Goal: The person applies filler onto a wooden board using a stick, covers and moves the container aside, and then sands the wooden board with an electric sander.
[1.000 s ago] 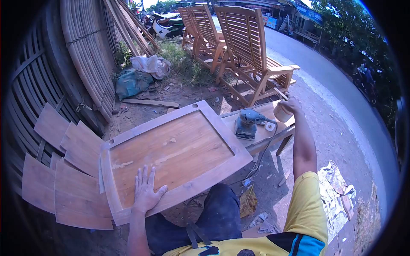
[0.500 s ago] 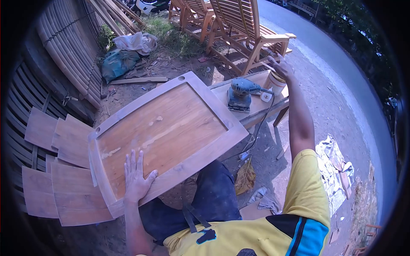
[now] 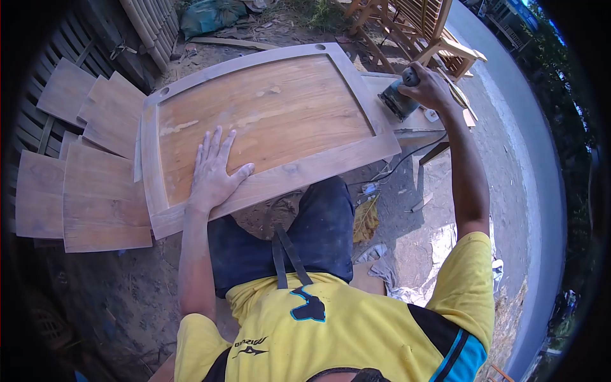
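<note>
A framed wooden cabinet door (image 3: pixel 305 130) lies tilted across my lap, with pale filler-like streaks on its inner panel and two round holes near the far edge. My left hand (image 3: pixel 215 170) rests flat on its near left part, fingers spread. To the right of the door, my right hand (image 3: pixel 431 89) is wrapped round the top of a blue-grey electric sander (image 3: pixel 398 103). The sander is on a low wooden bench (image 3: pixel 417 121), tipped a little, and its cord (image 3: pixel 415 150) runs down beside the bench. My palm hides part of the sander.
Several wooden boards (image 3: pixel 105 197) stand at the left against a slatted fence (image 3: pixel 70 38). Wooden slatted chairs (image 3: pixel 414 25) are at the back right beside a road (image 3: pixel 509 83). A green sack (image 3: pixel 213 18), a dry leaf (image 3: pixel 365 219) and rags (image 3: pixel 385 270) lie on the ground.
My right hand has moved from near the container at the bench's far end onto the sander and gripped it. The view has tilted downward. My left hand has stayed on the door.
</note>
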`<action>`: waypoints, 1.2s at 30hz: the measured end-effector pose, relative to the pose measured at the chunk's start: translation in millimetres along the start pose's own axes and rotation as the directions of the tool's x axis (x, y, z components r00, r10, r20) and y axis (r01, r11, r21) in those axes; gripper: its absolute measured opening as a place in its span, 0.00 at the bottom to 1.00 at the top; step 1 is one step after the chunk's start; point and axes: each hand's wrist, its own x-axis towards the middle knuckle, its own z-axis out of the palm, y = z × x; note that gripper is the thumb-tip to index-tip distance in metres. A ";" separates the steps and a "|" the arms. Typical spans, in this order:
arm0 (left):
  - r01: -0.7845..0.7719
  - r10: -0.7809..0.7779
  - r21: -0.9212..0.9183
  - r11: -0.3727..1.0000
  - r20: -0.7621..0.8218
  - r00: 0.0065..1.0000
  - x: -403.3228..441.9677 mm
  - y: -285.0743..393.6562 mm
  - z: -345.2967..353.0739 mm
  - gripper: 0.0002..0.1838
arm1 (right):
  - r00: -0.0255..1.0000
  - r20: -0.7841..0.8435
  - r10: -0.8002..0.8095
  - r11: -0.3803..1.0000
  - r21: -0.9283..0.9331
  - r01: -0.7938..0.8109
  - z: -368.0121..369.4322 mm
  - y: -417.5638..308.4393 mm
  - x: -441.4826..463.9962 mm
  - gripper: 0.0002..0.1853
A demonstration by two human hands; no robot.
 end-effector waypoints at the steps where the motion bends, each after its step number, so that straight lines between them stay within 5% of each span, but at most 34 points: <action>1: 0.017 -0.017 -0.006 1.000 -0.003 1.000 1.8 -0.7 2.3 0.49 | 0.996 -0.087 0.006 1.000 0.004 -0.006 -7.3 -2.1 -9.5 0.39; 2: -0.020 0.010 -0.126 0.992 -0.079 0.997 1.5 -3.1 3.8 0.44 | 0.992 -0.124 -0.026 0.994 0.106 0.040 -9.5 6.9 -11.6 0.40; 4: -0.171 0.100 -0.319 0.932 -0.227 0.969 -15.6 6.6 -10.4 0.35 | 0.998 0.070 -0.001 0.914 0.404 -0.027 -42.1 -5.4 -32.3 0.41; 5: -0.287 0.172 -0.391 0.875 -0.304 0.937 -26.2 30.2 -32.2 0.30 | 0.996 0.086 -0.037 0.921 0.389 0.001 -54.8 -17.4 -44.0 0.41; 6: -0.408 0.250 -0.600 0.689 -0.332 0.910 -40.7 54.8 -52.8 0.27 | 0.989 0.104 -0.109 0.922 0.382 0.062 -60.3 -24.5 -53.1 0.42; 8: -0.534 0.521 -0.845 0.018 -0.448 0.727 -68.6 95.8 -76.4 0.36 | 0.982 0.129 -0.139 0.927 0.366 0.083 -65.3 -50.4 -71.0 0.41; 9: -0.395 0.586 -0.859 -0.327 -0.512 0.628 -85.4 116.6 -84.2 0.38 | 0.982 0.108 -0.152 0.919 0.381 0.100 -61.3 -63.7 -78.4 0.40; 11: -0.302 0.483 -0.699 -0.649 -0.684 0.547 -102.2 142.9 -90.8 0.27 | 0.974 0.180 -0.137 0.909 0.414 0.051 -65.0 -104.7 -92.4 0.39; 14: -0.309 0.221 -0.360 -0.880 -0.887 0.405 -111.2 156.8 -91.1 0.10 | 0.977 0.073 -0.202 0.906 0.392 0.159 -45.7 -131.8 -92.0 0.39; 17: -0.260 0.410 -0.560 -0.786 -0.788 0.459 -123.0 125.4 -94.5 0.24 | 0.991 0.045 -0.124 0.902 0.420 0.094 -35.8 -166.5 -77.3 0.39; 21: -0.521 0.094 -0.370 -0.769 -0.873 0.479 -127.3 111.4 -107.5 0.10 | 0.995 0.037 -0.089 0.927 0.370 0.069 -15.4 -190.7 -32.0 0.39; 22: -0.637 0.165 -0.488 -0.597 -0.852 0.497 -133.9 87.8 -114.4 0.20 | 0.995 0.030 -0.100 0.941 0.327 0.084 -8.8 -196.5 -20.0 0.40; 23: -0.738 0.194 -0.595 -0.319 -0.803 0.563 -134.9 56.2 -119.4 0.19 | 0.994 0.023 -0.105 0.956 0.279 0.095 -2.9 -198.6 -9.8 0.41; 24: -0.771 0.113 -0.633 0.067 -0.763 0.637 -136.2 19.7 -119.8 0.19 | 0.995 0.027 -0.094 0.959 0.270 0.084 5.1 -196.5 0.0 0.41; 25: -0.619 -0.029 -0.620 0.482 -0.717 0.696 -135.4 -19.4 -117.2 0.19 | 0.995 -0.010 -0.102 0.974 0.205 0.102 12.5 -196.6 17.3 0.41; 26: -0.350 -0.187 -0.587 0.730 -0.665 0.723 -135.9 -54.4 -108.3 0.19 | 0.992 -0.041 -0.121 0.981 0.150 0.126 21.5 -198.1 28.2 0.41; 27: -0.152 -0.306 -0.605 0.782 -0.585 0.751 -140.9 -81.6 -93.3 0.20 | 0.991 -0.043 -0.127 0.980 0.151 0.133 27.0 -197.9 36.2 0.41; 28: 0.055 -0.431 -0.600 0.798 -0.503 0.749 -143.8 -102.3 -77.8 0.22 | 0.995 -0.043 -0.091 0.987 0.130 0.096 32.5 -197.5 45.1 0.40; 29: 0.064 -0.437 -0.600 0.797 -0.501 0.747 -148.1 -114.4 -61.1 0.22 | 0.998 -0.037 -0.053 0.992 0.110 0.057 38.2 -201.0 51.5 0.39; 31: 0.200 -0.606 -0.847 0.492 -0.169 0.777 -158.8 -129.2 -42.2 0.27 | 1.000 0.000 -0.017 0.993 0.114 0.017 33.7 -222.8 49.4 0.38; 35: 0.245 -0.499 -0.925 0.290 0.072 0.863 -153.6 -137.4 -35.1 0.30 | 0.990 -0.070 -0.126 0.978 0.162 0.136 32.6 -284.7 31.5 0.40; 36: 0.238 -0.493 -0.970 0.054 0.182 0.851 -150.8 -140.8 -26.9 0.32 | 0.984 -0.075 -0.164 0.971 0.163 0.175 25.2 -311.1 22.8 0.39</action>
